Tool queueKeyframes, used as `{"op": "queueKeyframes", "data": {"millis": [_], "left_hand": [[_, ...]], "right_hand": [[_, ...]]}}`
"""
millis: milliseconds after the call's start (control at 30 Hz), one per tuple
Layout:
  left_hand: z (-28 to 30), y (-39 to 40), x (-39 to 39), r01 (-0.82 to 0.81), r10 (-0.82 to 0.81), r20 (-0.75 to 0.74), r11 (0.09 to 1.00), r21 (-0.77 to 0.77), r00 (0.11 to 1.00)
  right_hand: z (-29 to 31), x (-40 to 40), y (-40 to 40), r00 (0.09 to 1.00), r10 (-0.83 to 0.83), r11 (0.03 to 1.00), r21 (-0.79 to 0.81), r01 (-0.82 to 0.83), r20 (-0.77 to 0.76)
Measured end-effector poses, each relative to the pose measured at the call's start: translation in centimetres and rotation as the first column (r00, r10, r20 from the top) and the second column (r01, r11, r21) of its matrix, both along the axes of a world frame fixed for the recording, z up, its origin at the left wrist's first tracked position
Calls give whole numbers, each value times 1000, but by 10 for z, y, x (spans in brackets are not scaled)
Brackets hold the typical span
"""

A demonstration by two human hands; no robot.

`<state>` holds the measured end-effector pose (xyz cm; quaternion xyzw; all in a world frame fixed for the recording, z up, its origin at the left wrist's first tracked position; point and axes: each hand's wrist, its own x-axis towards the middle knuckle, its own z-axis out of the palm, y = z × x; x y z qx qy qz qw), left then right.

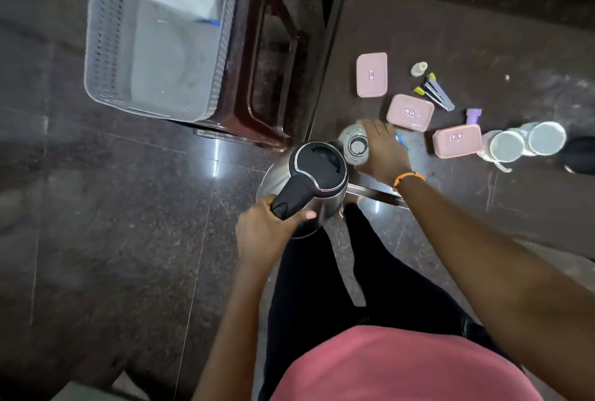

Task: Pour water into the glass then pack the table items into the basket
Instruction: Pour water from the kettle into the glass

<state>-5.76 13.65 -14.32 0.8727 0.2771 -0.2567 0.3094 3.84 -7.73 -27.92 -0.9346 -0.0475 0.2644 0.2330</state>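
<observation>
L hand (273, 233) is wrapped tight round the black handle of the steel kettle (309, 188), fingers curled under, thumb across the top. Kettle's hanging just off the front edge of the surface (450, 30), spout end pointed at the glass (354, 144). Looks like the pour is on or about to start; can't see any water stream from here. Lid's down, so what's in the kettle is hidden.

R hand (381, 149) is clamped on the side of the glass, fingers round its far side, orange wristband (409, 177) showing. Prob. there to steady it, since the glass sits right at the surface's corner and a nudge from the spout could tip it off. Glass seen from above: clear walls, pale base, water level unclear.

Moving out along the surface: three pink lidded boxes (409, 111), all shut, contents unseen, each w/ a small label. Beyond them a small clear bottle (418, 69), a grey clip-like tool w/ yellow-green tips (438, 94) and a little purple item (473, 115). Far right, two white cups (528, 141) side by side, touching; both look empty.

Basket (157, 33), grey and perforated, sits on a dark stool (267, 56) off to the left, well apart from the surface. It holds a white folded thing w/ a blue bit, otherwise bare. Packing not yet begun, I'd say.
</observation>
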Motion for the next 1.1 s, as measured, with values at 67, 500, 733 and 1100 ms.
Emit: {"op": "queueKeyframes", "data": {"millis": [67, 500, 733, 1100], "left_hand": [[-3, -5, -3, 18, -18, -10, 1000, 24, 1000], [-3, -24, -5, -72, 77, 28, 988, -140, 997], [-2, -29, -6, 19, -17, 17, 982, -190, 1000], [-10, -49, 1, 33, -34, -10, 991, -133, 999]], "right_hand": [[-9, -2, 1, 1000, 4, 1000, 1, -4, -5], [-17, -7, -18, 996, -36, 979, 198, 52, -82], [-12, -7, -26, 994, -47, 971, 230, 69, -102], [-15, -4, -33, 986, -43, 972, 223, 79, -161]]}}
